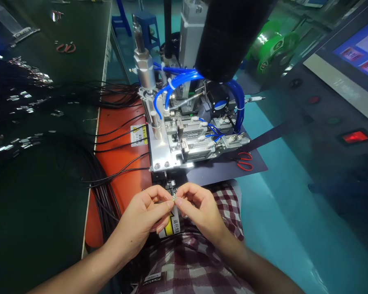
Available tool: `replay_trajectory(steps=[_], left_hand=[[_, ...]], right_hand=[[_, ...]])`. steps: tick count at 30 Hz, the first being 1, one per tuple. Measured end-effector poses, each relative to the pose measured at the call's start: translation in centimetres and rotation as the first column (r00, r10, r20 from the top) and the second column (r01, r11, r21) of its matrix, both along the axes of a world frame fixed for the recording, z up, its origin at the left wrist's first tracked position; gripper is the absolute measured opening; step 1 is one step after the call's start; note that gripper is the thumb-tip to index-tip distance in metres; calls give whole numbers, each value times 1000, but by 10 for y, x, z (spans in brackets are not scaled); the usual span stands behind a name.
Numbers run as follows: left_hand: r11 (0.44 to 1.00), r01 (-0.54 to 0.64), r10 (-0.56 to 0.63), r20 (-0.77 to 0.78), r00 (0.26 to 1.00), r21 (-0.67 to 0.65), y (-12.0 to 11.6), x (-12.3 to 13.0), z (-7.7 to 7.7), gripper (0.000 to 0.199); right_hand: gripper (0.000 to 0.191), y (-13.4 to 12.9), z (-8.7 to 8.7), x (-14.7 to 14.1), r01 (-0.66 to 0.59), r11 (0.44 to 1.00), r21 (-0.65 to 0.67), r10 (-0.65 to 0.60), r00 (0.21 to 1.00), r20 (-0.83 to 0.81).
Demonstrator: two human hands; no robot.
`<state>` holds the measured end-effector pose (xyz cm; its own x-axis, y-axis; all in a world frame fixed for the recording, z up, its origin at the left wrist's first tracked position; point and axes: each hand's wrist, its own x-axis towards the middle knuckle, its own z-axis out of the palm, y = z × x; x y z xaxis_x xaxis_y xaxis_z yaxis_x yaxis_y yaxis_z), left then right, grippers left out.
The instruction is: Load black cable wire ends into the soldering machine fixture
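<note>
My left hand [149, 210] and my right hand [199, 206] meet fingertip to fingertip in front of my lap. Between their pinched thumbs and forefingers is a tiny, pale, shiny piece [174, 198], too small to name and mostly covered by the fingers. Just beyond the fingertips is a small black and metal fixture [170, 184] at the near side of a machine [164, 149] with a silver plate and metal cylinders. Several black cables [125, 165] run from the left to the machine's edge.
Bundled black cables [102, 196] hang over the edge of the dark green table [33, 228] at left. An orange surface [110, 122] lies under the cables. Red-handled scissors [245, 161] rest right of the machine. Blue air hoses [187, 77] arch above it. A control panel [334, 98] stands at right.
</note>
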<state>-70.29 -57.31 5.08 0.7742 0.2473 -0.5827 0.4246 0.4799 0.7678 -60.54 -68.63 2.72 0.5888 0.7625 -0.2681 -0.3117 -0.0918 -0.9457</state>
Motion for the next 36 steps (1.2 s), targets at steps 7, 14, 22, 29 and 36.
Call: replay_trajectory(steps=[7, 14, 22, 29, 36], left_hand=[[1000, -16, 16, -3, 1000, 8, 0, 0, -1, 14], [1000, -21, 21, 14, 1000, 6, 0, -2, -3, 12], [999, -32, 32, -4, 999, 35, -2, -2, 0, 14], [997, 16, -15, -12, 1000, 69, -3, -4, 1, 14], [996, 69, -68, -12, 998, 54, -3, -2, 4, 15]], right_hand=[[9, 0, -3, -2, 25, 1000, 6, -25, 998, -60], [10, -1, -4, -4, 65, 998, -18, -66, 994, -83], [11, -4, -1, -2, 47, 999, 10, -46, 996, -76], [16, -5, 0, 10, -54, 996, 64, 65, 981, -181], [18, -7, -6, 24, -224, 970, 92, 240, 935, -260]])
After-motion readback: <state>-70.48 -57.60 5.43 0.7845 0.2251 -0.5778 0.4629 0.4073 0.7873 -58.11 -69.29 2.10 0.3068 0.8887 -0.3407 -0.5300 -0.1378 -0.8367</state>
